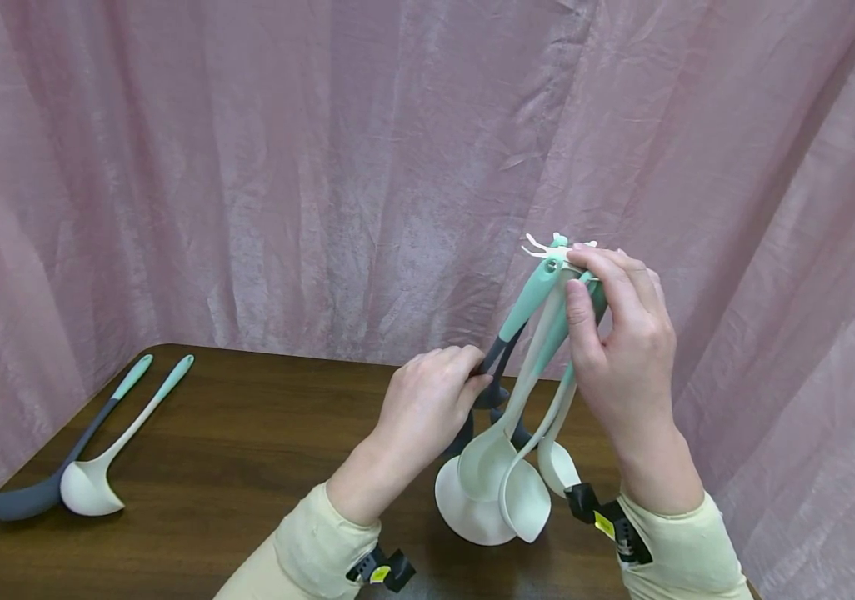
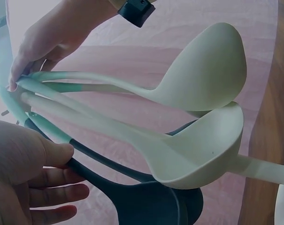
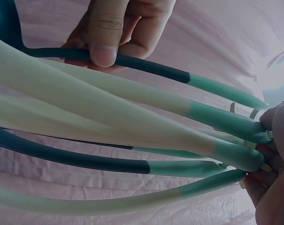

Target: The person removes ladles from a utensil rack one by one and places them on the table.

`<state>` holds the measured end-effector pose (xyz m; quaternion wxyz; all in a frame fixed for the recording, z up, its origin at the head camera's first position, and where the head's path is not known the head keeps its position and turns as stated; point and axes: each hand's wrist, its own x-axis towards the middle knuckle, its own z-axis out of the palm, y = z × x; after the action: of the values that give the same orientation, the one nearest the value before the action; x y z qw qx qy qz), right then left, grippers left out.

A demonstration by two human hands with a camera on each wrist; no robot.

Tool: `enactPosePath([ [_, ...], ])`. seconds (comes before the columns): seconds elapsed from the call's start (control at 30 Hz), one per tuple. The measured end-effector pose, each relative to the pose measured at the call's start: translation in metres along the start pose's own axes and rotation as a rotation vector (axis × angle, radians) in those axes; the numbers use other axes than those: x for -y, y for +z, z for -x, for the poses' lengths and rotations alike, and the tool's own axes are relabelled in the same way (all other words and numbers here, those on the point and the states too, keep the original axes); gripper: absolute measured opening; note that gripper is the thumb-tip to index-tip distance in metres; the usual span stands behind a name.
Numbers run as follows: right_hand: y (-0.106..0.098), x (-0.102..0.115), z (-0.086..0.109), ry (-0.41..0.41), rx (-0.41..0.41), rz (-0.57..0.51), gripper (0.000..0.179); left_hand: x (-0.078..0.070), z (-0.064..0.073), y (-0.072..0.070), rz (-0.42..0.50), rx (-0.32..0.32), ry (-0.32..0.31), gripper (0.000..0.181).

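A white utensil stand point(image 1: 465, 525) with hooks at its top rises from a round base, hung with several cream and dark utensils that have mint handle ends. My left hand point(image 1: 427, 396) pinches the dark shaft of one dark ladle point(image 2: 146, 204) between thumb and fingers, left of the stand. The mint end point(image 1: 532, 296) of that ladle reaches up to the hooks. On the other side my right hand point(image 1: 626, 350) grips the top of the stand, its fingers over the hooks and its thumb beside the handles. A cream ladle point(image 1: 527, 500) hangs at the front over the base.
At the left of the brown wooden table point(image 1: 262, 467) lie a dark utensil point(image 1: 26, 500) and a cream ladle point(image 1: 90, 487), side by side with mint ends pointing to the back. A pink curtain point(image 1: 367, 183) hangs behind the table and along its sides.
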<state>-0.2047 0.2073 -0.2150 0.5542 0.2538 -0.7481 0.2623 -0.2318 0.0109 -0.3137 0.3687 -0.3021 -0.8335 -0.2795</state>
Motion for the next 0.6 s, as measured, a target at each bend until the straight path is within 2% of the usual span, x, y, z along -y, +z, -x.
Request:
enactPosePath([
  [0.37, -0.0003, -0.0009, -0.0007, -0.010, 0.004, 0.010, 0.035, 0.0013, -0.0006, -0.0068, 0.005, -0.021, 0.003, 0.015],
  [0.6, -0.0007, -0.0017, -0.0001, -0.005, 0.004, 0.013, 0.035, 0.0002, -0.0014, -0.0103, 0.012, -0.004, -0.018, 0.013],
])
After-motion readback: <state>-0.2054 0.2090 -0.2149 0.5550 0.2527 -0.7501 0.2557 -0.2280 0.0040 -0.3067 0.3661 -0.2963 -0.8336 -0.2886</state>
